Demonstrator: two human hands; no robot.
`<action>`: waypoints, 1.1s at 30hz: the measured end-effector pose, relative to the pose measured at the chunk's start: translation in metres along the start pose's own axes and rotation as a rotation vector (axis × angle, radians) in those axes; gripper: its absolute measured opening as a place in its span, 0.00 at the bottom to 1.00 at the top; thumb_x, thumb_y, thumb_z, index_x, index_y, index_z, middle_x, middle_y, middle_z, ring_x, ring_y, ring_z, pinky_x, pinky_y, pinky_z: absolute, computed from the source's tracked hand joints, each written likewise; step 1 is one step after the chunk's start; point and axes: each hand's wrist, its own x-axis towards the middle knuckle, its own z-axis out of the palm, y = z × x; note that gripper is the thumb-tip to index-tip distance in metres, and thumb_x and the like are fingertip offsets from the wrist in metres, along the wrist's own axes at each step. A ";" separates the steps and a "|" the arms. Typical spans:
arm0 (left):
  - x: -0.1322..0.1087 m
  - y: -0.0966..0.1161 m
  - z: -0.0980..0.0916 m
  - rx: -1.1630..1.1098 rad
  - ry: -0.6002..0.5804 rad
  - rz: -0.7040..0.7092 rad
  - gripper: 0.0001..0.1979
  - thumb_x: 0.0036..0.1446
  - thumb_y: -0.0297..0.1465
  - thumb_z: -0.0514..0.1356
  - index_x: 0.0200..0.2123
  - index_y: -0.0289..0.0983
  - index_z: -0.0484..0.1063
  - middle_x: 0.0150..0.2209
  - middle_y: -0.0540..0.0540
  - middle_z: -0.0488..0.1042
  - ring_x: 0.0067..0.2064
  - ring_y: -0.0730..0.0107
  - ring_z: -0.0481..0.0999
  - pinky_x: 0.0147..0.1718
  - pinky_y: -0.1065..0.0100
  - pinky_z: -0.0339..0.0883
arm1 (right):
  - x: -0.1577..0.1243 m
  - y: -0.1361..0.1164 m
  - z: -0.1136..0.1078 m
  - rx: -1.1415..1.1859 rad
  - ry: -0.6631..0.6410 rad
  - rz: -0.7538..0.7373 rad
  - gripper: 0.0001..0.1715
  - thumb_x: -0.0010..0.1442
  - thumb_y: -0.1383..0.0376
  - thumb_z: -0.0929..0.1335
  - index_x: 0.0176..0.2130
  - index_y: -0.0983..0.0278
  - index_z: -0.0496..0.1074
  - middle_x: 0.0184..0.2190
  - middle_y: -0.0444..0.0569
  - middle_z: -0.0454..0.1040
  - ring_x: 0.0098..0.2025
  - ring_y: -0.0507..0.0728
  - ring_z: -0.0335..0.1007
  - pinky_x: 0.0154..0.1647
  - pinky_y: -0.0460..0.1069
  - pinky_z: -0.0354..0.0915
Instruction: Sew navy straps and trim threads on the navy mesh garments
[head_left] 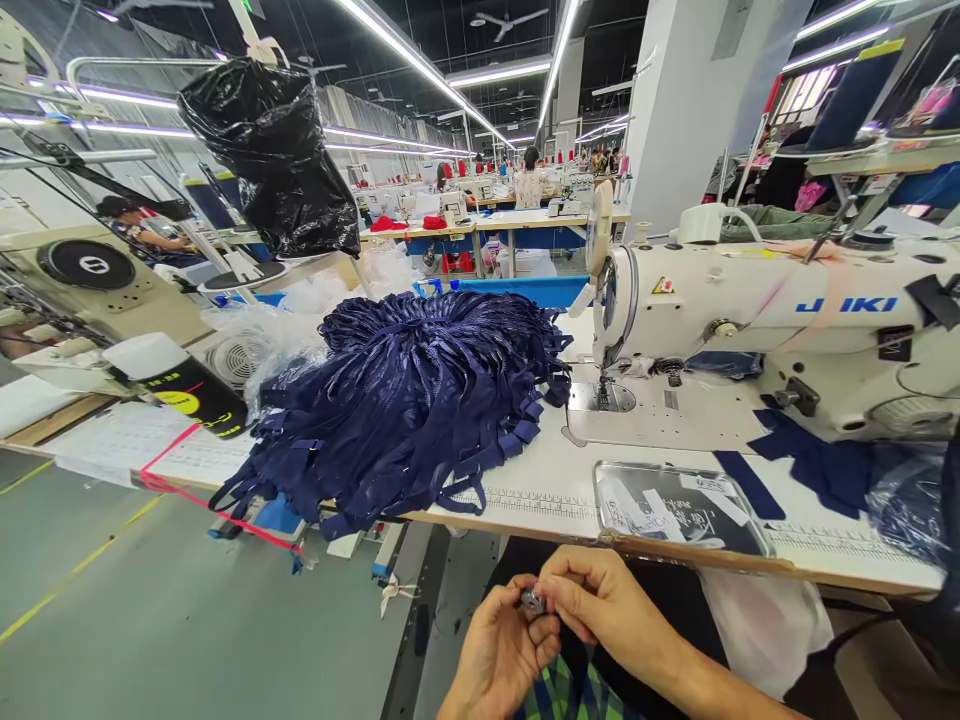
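Note:
Below the table edge, in front of my lap, both hands meet at a small round metal bobbin case (533, 601). My left hand (504, 648) grips it between thumb and fingers, palm turned up. From the right, my right hand (600, 597) pinches at its side, and the fingertips hide part of it. Above my hands, a white sewing machine (697, 300) stands on the table (517, 500). A large bundle of navy straps (420, 400) lies left of its needle plate (602, 396).
A metal tray (682, 508) with paper labels sits at the table's front edge. Navy fabric pieces (817, 460) lie to its right. A black spray can (180, 385) is at the left, near a red cord (225, 515) hanging over the edge. People work at machines farther back.

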 end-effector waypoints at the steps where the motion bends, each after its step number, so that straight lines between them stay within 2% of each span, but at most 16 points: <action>1: 0.002 -0.001 0.000 0.005 -0.005 -0.007 0.04 0.47 0.25 0.57 0.26 0.31 0.72 0.21 0.45 0.74 0.25 0.65 0.76 0.28 0.68 0.66 | 0.000 -0.002 0.001 0.000 -0.006 -0.002 0.19 0.53 0.54 0.65 0.23 0.67 0.67 0.11 0.36 0.54 0.14 0.44 0.46 0.15 0.41 0.48; 6: 0.004 -0.006 0.005 0.015 -0.047 -0.004 0.12 0.53 0.34 0.55 0.29 0.31 0.72 0.21 0.44 0.73 0.26 0.63 0.75 0.31 0.65 0.64 | 0.003 -0.011 0.002 -0.021 -0.008 0.004 0.18 0.53 0.55 0.65 0.23 0.66 0.66 0.12 0.36 0.54 0.14 0.44 0.46 0.15 0.41 0.48; 9: 0.002 -0.006 0.007 -0.007 -0.082 0.004 0.16 0.55 0.39 0.54 0.32 0.31 0.72 0.26 0.42 0.74 0.29 0.63 0.75 0.34 0.64 0.63 | 0.003 -0.014 0.002 -0.050 -0.006 0.008 0.17 0.53 0.55 0.65 0.23 0.66 0.66 0.12 0.35 0.53 0.14 0.44 0.44 0.15 0.41 0.48; 15: -0.002 0.000 0.004 -0.083 -0.165 0.125 0.12 0.53 0.34 0.56 0.35 0.32 0.73 0.34 0.40 0.75 0.36 0.60 0.74 0.41 0.60 0.61 | 0.005 -0.015 0.002 -0.078 0.004 0.018 0.18 0.54 0.54 0.65 0.24 0.66 0.67 0.11 0.35 0.53 0.14 0.45 0.46 0.16 0.42 0.48; 18: -0.008 0.002 0.004 -0.034 -0.206 0.164 0.09 0.52 0.32 0.58 0.31 0.32 0.74 0.31 0.41 0.75 0.31 0.66 0.74 0.36 0.66 0.62 | 0.008 -0.015 -0.001 -0.056 0.054 0.057 0.18 0.53 0.54 0.65 0.24 0.66 0.67 0.09 0.35 0.54 0.13 0.45 0.45 0.16 0.42 0.47; 21: -0.016 0.003 0.009 0.021 -0.230 0.174 0.07 0.52 0.30 0.59 0.29 0.32 0.74 0.28 0.44 0.73 0.27 0.72 0.71 0.31 0.70 0.61 | 0.013 -0.016 -0.007 0.084 0.144 0.069 0.17 0.53 0.54 0.66 0.26 0.66 0.68 0.08 0.34 0.53 0.13 0.45 0.46 0.17 0.43 0.49; 25: -0.024 0.006 0.015 0.040 -0.242 0.183 0.07 0.52 0.29 0.58 0.27 0.33 0.74 0.27 0.45 0.73 0.24 0.73 0.70 0.29 0.71 0.61 | 0.017 -0.021 -0.014 0.290 0.222 0.032 0.16 0.52 0.55 0.68 0.26 0.65 0.68 0.08 0.33 0.53 0.15 0.45 0.47 0.27 0.45 0.57; 29: -0.025 0.005 0.015 0.036 -0.204 0.170 0.09 0.52 0.32 0.58 0.33 0.32 0.74 0.29 0.42 0.74 0.27 0.72 0.73 0.31 0.70 0.63 | 0.016 -0.030 -0.016 0.316 0.261 0.015 0.15 0.52 0.55 0.69 0.26 0.65 0.69 0.09 0.33 0.54 0.14 0.46 0.46 0.34 0.48 0.59; 33: -0.024 0.003 0.013 0.156 -0.192 0.227 0.12 0.50 0.30 0.61 0.39 0.32 0.73 0.34 0.39 0.75 0.30 0.69 0.74 0.31 0.70 0.64 | 0.015 -0.035 -0.020 0.276 0.287 -0.027 0.15 0.53 0.55 0.68 0.25 0.64 0.68 0.08 0.34 0.54 0.16 0.47 0.50 0.35 0.48 0.60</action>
